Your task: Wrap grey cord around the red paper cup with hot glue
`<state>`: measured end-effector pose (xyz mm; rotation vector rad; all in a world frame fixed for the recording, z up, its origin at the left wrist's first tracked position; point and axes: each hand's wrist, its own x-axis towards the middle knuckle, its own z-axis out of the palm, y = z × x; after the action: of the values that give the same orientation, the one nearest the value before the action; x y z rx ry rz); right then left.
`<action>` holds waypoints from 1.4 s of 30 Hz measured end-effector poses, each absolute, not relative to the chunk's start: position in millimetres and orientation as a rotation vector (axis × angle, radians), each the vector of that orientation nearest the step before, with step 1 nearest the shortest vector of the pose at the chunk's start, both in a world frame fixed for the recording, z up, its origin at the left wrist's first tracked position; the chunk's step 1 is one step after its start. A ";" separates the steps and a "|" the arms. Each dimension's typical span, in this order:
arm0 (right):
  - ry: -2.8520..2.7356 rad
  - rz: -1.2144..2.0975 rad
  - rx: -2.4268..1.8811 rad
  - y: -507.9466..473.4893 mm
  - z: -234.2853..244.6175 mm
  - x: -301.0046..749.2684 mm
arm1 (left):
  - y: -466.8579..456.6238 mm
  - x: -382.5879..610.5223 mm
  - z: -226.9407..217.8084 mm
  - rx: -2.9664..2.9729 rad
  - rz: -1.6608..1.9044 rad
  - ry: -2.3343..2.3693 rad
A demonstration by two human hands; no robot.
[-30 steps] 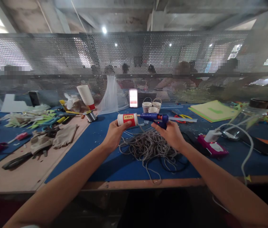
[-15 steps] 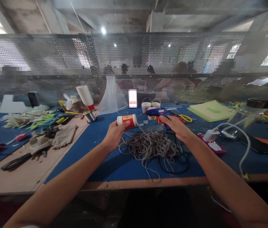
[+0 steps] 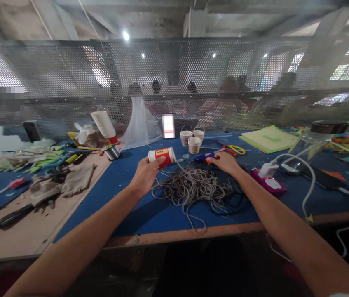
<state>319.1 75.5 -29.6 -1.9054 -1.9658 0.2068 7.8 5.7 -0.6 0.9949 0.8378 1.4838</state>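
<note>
My left hand point(image 3: 143, 175) is closed round a small white and red paper cup point(image 3: 162, 156), held on its side above the blue table mat point(image 3: 149, 214). My right hand point(image 3: 225, 162) rests on a blue glue gun point(image 3: 203, 156) that lies flat on the mat, fingers still curled over its handle. A tangled heap of grey cord point(image 3: 193, 187) lies between my two hands, and one strand runs up to the cup. Three small cups with cord handles point(image 3: 193, 138) stand just beyond the glue gun.
Yellow-handled scissors point(image 3: 234, 149) and a green paper stack point(image 3: 270, 138) lie at the back right. A white charger with cable point(image 3: 267, 169) and a pink device point(image 3: 270, 185) sit right of my arm. A stack of paper cups point(image 3: 104, 125), gloves point(image 3: 75, 181) and scraps are left. A perforated metal screen point(image 3: 174, 78) backs the table, people beyond it.
My right hand has moved the glue gun away from the cup and lowered it flat onto the mat farther back. My left hand keeps the cup nearly where it was.
</note>
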 end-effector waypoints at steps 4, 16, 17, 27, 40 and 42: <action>-1.926 0.136 -2.014 72.5 -30.5 316.2 | 3.3 9.7 0.0 0.989 1.466 0.840; -1.827 1.181 -0.930 14.5 0.7 232.7 | 1.3 13.1 -1.5 1.055 1.495 0.834; -1.820 1.249 -0.912 10.2 1.8 227.2 | 0.8 13.5 -1.0 1.062 1.506 0.831; -2.086 0.238 -1.094 -17.7 21.7 224.0 | -2.9 14.1 -2.2 1.190 1.582 0.913; -2.194 -0.192 -0.936 -21.1 40.7 219.0 | -7.8 12.5 -2.2 1.379 1.523 0.953; -2.177 -0.181 -0.932 -18.9 42.0 219.4 | -8.2 12.1 -2.3 1.396 1.515 0.956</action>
<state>219.4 -18.9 42.0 -0.9325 -2.1773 -0.1811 12.1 -8.2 -2.3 1.3961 0.9560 1.5152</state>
